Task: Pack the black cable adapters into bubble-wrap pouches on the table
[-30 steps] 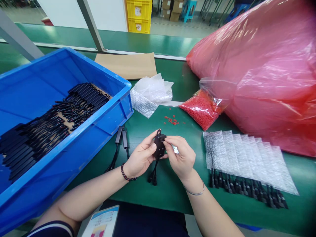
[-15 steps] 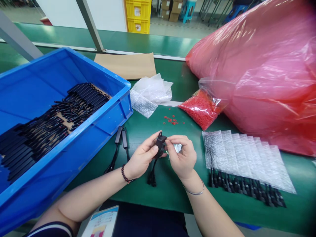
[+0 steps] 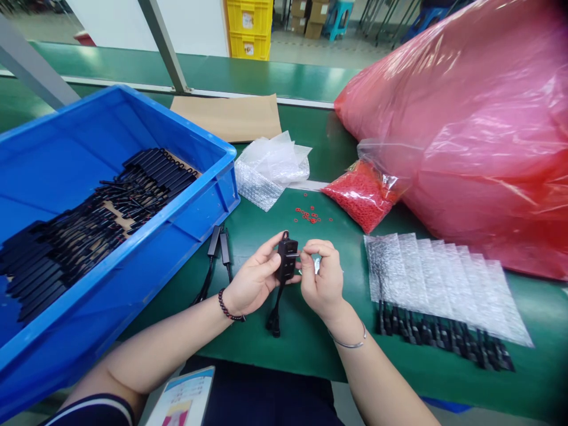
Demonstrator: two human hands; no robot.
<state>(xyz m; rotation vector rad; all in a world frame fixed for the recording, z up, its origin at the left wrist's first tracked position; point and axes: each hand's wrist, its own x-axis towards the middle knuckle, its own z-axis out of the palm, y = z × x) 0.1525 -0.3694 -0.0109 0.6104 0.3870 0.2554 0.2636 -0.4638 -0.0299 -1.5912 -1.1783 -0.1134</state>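
My left hand (image 3: pixel 257 275) is wrapped round a small black box-shaped device (image 3: pixel 287 260) with a loop at its top and small marks on its face. From its lower end a black cable (image 3: pixel 275 313) hangs down to a plug-like end over the table. Close by on the right, my right hand (image 3: pixel 323 275) is pinched on a thin, pale, shiny strip (image 3: pixel 294 255) that reaches to the device's face; its exact kind is unclear. Behind the right hand's fingers a silvery piece (image 3: pixel 316 265) shows in part. Two similar black devices (image 3: pixel 219 242) lie left of my hands.
A blue crate (image 3: pixel 195 219) on the left holds rows of black devices. Small red rings (image 3: pixel 313 220) lie ahead, near a bag of red rings (image 3: pixel 364 192). Bubble-wrapped devices (image 3: pixel 439 284) line the right, below a large pink bag (image 3: pixel 479 136). Loose bubble bags (image 3: pixel 273 168) lie behind.
The device has turned so its marked face shows more toward me. My right hand has drawn slightly away, and the thin pale strip between its fingers and the device is now visible.
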